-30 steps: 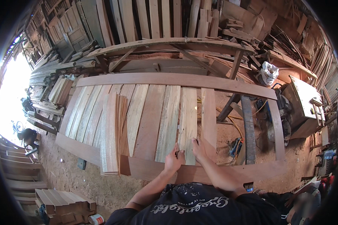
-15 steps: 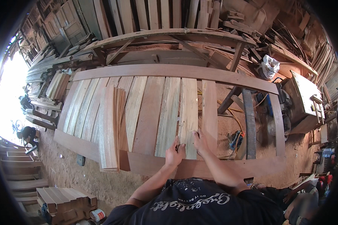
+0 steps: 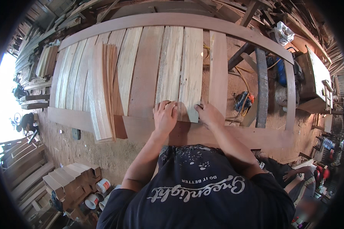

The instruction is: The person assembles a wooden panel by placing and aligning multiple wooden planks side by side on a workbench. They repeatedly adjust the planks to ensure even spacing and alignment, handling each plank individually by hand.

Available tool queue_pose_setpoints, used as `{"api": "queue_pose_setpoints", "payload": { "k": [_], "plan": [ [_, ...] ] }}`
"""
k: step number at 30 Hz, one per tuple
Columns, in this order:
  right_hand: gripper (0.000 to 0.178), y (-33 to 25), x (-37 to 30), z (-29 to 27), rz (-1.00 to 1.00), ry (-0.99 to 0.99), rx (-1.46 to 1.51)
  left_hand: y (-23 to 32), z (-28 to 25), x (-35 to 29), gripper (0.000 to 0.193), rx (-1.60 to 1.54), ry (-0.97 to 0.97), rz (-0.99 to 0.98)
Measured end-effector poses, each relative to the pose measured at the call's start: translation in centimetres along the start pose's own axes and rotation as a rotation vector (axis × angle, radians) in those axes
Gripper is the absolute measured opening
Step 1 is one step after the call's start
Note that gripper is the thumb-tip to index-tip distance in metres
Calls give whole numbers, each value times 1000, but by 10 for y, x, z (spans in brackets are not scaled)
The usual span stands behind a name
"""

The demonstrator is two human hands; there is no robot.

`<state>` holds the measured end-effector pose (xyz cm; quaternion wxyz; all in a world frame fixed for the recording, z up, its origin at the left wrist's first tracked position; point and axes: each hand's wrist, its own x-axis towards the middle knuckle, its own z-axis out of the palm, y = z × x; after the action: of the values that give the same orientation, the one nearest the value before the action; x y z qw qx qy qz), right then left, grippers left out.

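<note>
A pale wooden slat (image 3: 191, 72) lies across a long wooden frame, its near end at the frame's near rail (image 3: 233, 134). My left hand (image 3: 165, 116) rests on the near end of the streaked slat (image 3: 169, 61) just left of it. Its fingers are bent and pressed together on the wood; their undersides are hidden. My right hand (image 3: 210, 115) is closed at the pale slat's right edge, with the thumb on top. Right of that is a narrow gap, then a reddish slat (image 3: 218, 72). Several more slats fill the frame to the left.
A stack of thin boards (image 3: 103, 93) lies on the slats at left. A dark beam (image 3: 262, 87) crosses under the frame's open right part. A power tool (image 3: 243, 103) with a yellow cord sits below. Wood pieces (image 3: 70, 183) and white buckets (image 3: 103, 186) stand at lower left.
My view has tilted down, so the frame sits higher. My left hand has moved left from the pale slat's edge onto the neighbouring slat. The gap between these two slats has narrowed.
</note>
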<state>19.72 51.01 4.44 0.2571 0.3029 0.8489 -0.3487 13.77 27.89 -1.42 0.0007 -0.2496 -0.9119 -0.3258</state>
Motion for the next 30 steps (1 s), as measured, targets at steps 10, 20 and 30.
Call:
{"api": "queue_pose_setpoints", "payload": {
  "k": [10, 20, 30],
  "plan": [
    [62, 14, 18, 31, 37, -52, 199, -21, -18, -52, 35, 40, -149, 263],
    [63, 28, 26, 47, -28, 61, 34, -18, -16, -49, 39, 98, -192, 311],
    [70, 2, 6, 17, 31, -72, 47, -16, -20, -46, 40, 78, -214, 311]
  ]
}}
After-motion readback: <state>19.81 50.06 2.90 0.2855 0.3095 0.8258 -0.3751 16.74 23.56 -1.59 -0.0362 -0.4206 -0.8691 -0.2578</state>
